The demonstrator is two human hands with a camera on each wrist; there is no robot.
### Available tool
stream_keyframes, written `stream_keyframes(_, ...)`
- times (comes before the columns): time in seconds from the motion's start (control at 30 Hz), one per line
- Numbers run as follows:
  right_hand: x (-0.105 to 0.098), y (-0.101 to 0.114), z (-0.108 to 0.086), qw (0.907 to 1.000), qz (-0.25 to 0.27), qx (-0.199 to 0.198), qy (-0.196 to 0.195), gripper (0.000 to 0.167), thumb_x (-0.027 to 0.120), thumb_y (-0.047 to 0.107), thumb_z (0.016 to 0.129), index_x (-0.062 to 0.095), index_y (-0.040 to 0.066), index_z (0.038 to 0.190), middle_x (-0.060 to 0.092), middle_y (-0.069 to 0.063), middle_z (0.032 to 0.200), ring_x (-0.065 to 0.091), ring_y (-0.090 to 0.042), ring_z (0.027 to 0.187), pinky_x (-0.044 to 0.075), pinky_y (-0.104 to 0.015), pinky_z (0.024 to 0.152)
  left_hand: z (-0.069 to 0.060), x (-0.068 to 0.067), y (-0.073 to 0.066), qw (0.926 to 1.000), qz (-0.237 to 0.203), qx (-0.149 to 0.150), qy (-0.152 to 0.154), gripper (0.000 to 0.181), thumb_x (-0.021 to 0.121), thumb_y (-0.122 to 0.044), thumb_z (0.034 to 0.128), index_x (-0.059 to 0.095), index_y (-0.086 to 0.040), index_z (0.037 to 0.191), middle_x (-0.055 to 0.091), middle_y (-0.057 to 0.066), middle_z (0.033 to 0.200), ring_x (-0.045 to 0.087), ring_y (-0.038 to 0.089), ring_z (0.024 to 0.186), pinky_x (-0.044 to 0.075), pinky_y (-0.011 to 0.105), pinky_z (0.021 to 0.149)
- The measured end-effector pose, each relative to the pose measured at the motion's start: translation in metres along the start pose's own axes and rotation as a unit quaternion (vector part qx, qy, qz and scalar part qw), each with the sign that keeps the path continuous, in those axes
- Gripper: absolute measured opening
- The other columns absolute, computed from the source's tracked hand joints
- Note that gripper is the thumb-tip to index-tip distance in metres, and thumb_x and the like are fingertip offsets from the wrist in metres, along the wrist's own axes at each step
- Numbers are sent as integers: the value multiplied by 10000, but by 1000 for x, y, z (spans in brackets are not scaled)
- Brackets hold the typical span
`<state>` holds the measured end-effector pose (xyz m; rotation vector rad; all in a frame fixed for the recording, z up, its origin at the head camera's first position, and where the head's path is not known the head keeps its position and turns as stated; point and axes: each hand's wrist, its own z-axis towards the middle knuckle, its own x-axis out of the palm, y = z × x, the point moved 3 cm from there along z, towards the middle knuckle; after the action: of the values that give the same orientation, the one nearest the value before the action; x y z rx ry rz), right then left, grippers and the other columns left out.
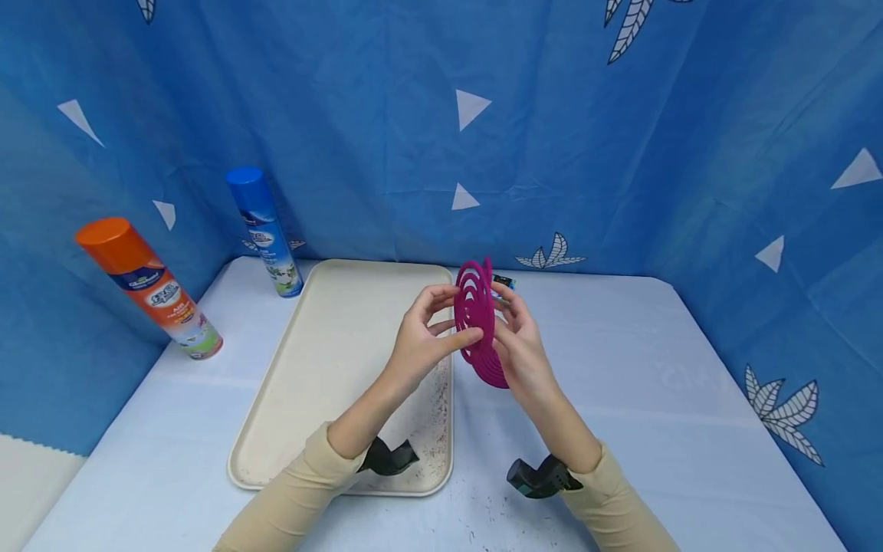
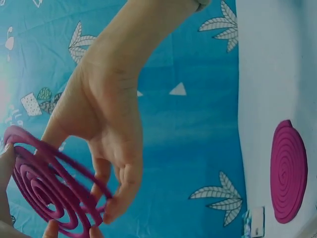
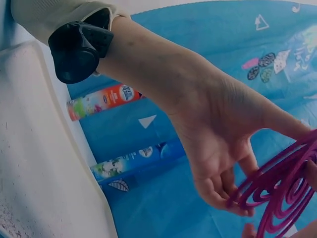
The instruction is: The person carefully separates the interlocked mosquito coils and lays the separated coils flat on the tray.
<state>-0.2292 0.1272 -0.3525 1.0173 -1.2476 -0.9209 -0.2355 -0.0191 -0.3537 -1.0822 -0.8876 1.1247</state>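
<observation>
Both hands are raised over the tray's right edge, pinching a magenta spiral coil between fingers and thumbs. My left hand is on its left side, my right hand on its right. The loops of the held coil stand apart with gaps between them. The left wrist view shows the right hand at its edge; the right wrist view shows the left hand gripping the coil. A second magenta coil, tightly wound, lies flat on the table, partly hidden by the right hand in the head view.
A cream tray with dark crumbs lies on the white-covered table. An orange spray can and a blue one stand at the back left. Behind the hands is a small packet, and blue curtains enclose the table.
</observation>
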Motion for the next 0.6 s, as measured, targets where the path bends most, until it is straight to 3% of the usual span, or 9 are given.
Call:
stream_keyframes(0.13,-6,1,4,9990,27,-69,-444,523,544,-3,908,360,125,1380,456,4,1138,593,-46,869,543,-162,758,2,-4,0,9993,169,-194,-265,556,754,-124,784,490,-88,1271,491,84,1304,482,245,1207,495,389,1014)
stream_keyframes(0.27,-12,3,7,9960,110,8,-892,494,573,-23,897,406,145,1331,477,3,1048,596,-46,741,542,-146,693,4,-9,-2,9981,99,-226,-558,515,756,-113,785,499,-69,1230,457,94,1307,555,266,1153,551,382,923)
stream_keyframes(0.4,-19,5,9,9924,311,182,-1176,488,591,-9,901,419,118,1339,568,17,967,630,-49,728,554,-157,678,7,-16,-2,9958,-210,-217,-864,452,731,-102,821,505,-51,1209,521,126,1270,637,223,1062,585,338,831)
stream_keyframes(0.6,-30,13,13,9876,600,43,-1447,462,607,17,900,442,103,1324,692,56,868,696,-59,760,575,-184,699,10,-29,-6,9904,-482,-2,-1294,384,685,-26,850,514,24,1190,604,174,1151,663,79,930,565,226,835)
